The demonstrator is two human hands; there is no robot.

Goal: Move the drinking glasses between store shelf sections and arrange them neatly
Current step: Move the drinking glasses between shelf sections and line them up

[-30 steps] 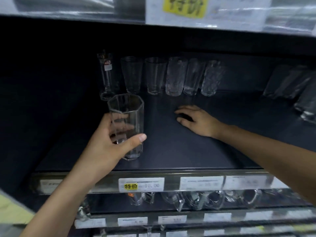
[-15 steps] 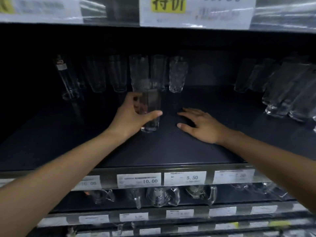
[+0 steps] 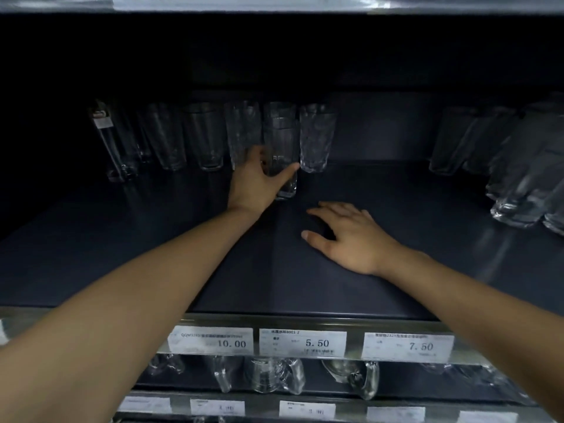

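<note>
Glass point(image 3: 282, 148), held upright in the left hand's point(image 3: 254, 186) grip, is just before the back row point(image 3: 207, 138) near the shelf's point(image 3: 396, 239) rear edge, beyond the right hand point(image 3: 348, 239), which lies flat, fingers spread, holding nothing.

A shop's glassware aisle is showing here. Printed price labels point(image 3: 302, 343) are sitting in a metal rail point(image 3: 354, 337) along the front of the dark shelf point(image 3: 396, 285), reading 10.00, 5.50 and 7.50; their small print is blurring out. Many alike clear drinking glasses point(image 3: 207, 138) are standing in a row at the back, with a further group point(image 3: 518, 178) crowding the right end. Below, glass mugs point(image 3: 268, 375) are lining another shelf point(image 3: 351, 406) that is carrying its own strip of labels point(image 3: 306, 410). A tall glass point(image 3: 105, 138) at far left is wearing what may be a product sticker
</note>
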